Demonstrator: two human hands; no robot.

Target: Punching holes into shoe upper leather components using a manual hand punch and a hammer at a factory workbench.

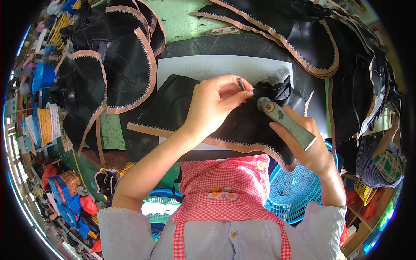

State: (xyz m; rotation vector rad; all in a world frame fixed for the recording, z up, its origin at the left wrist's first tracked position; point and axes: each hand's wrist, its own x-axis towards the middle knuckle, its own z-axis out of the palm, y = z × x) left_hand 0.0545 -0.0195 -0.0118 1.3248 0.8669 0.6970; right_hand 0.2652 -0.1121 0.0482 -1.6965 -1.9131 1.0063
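A black leather boot upper (216,117) with a tan, zigzag-stitched edge lies flat before me, over a white sheet (208,63) on a dark board (186,50). Between thumb and fingers, my left hand (212,99) pinches a short, thin metal punch (242,84), tilted close to the upper's gathered, looped part (277,91). My right hand (310,145) is wrapped around a hammer, its grey metal head (288,123) just right of the left fingertips. The hammer's handle is mostly hidden by that hand. Whether the punch tip touches the leather cannot be made out.
More black uppers with tan edges pile up at the left (121,65) and at the far right (307,43). A pair of thread snips (225,30) lies on the green tabletop (184,21). Below the table's near edge stands a blue plastic basket (299,186). Another person's arm (392,134) shows at right.
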